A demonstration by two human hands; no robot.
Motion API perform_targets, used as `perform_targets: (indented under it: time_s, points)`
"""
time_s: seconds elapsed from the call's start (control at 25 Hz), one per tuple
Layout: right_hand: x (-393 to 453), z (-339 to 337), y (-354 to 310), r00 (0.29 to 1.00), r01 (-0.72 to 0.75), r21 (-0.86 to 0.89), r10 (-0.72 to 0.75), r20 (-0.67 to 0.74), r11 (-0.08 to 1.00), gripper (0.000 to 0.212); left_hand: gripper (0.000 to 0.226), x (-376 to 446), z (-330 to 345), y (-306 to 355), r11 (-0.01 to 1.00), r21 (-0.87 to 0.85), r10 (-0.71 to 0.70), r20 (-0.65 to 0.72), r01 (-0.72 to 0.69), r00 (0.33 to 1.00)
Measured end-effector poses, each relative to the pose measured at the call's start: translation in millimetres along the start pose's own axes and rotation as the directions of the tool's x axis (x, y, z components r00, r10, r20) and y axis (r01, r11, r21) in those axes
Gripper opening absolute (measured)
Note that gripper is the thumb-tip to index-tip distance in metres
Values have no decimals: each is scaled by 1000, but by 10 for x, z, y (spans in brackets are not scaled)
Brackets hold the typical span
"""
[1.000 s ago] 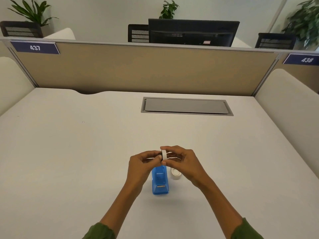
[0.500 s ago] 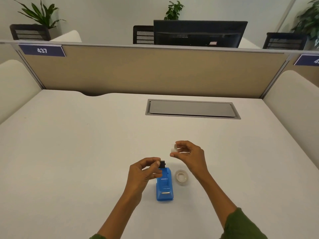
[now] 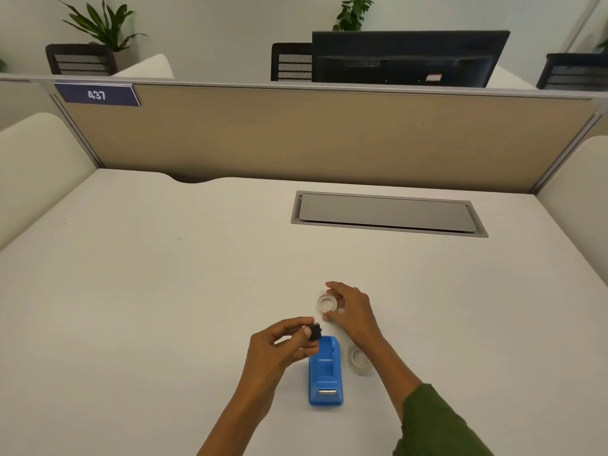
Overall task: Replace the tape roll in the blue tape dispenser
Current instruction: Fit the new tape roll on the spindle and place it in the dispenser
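Change: since half a second ago the right hand (image 3: 350, 312) has lowered the clear roll (image 3: 327, 303) from the air onto the table (image 3: 164, 291); the left hand (image 3: 279, 348) has kept its hold.
Right grip: fingers spread loosely around the clear roll, which lies flat; touching or just apart, I cannot tell.
Left grip: thumb and fingers pinch a small black core (image 3: 315, 332) above the far end of the blue tape dispenser (image 3: 325, 373).
Blue tape dispenser: stands toward the table's near edge, between the forearms, its roll slot empty.
Second tape roll (image 3: 360, 361): lies flat just right of the dispenser, partly under the right wrist.
Sleeves: green.
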State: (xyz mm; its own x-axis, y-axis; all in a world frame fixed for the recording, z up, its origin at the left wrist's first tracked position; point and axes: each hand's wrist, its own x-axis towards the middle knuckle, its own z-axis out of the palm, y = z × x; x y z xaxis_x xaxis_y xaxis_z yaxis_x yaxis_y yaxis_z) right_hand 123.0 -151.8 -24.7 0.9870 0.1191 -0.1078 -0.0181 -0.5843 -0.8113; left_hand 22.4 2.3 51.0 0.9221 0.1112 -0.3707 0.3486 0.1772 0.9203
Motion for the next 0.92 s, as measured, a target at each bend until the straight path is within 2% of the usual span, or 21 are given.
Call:
perform_targets:
  time_s: [0.12,0.2,0.28,0.4,0.52,0.56,0.64,0.72,0.76,0.92]
  points:
    - [-121,-242,33,998,-48,178,53,-23,983,52,15,25,25,-13,1000,8,-5,3,5,1000]
    - [-302,-420,120,995,-76,183,86,-47,980,40,17,29,51,-18,1000,14,-4,8,4,1000]
    - [-522,-511,205,998,-65,41,65,13,997,40,16,23,81,-16,1000,19,-9,24,9,1000]
    - [-797,-443,266,988,-18,-228,52,145,973,55,14,-18,126,-13,1000,18,-18,65,17,998]
    - [-956,-360,256,992,10,-295,28,122,955,53,15,-72,151,-17,999,31,-25,84,22,996]
    - [-993,-380,232,997,-10,-241,29,75,971,50,16,-94,155,-18,999,35,-27,92,24,995]
    - [-1069,-499,120,997,-68,53,70,-37,996,46,17,-142,156,-15,999,41,-26,108,22,994]
    - [-1147,-648,-61,996,-59,401,83,-45,914,46,19,-175,173,-6,999,40,-14,120,10,993]
    - [-1185,-704,-153,998,-39,492,58,-22,870,48,20,-186,187,-2,999,36,-9,125,5,992]
    - [-1308,-762,-358,998,27,556,-51,27,831,53,21,-239,265,26,1000,31,3,138,-7,990]
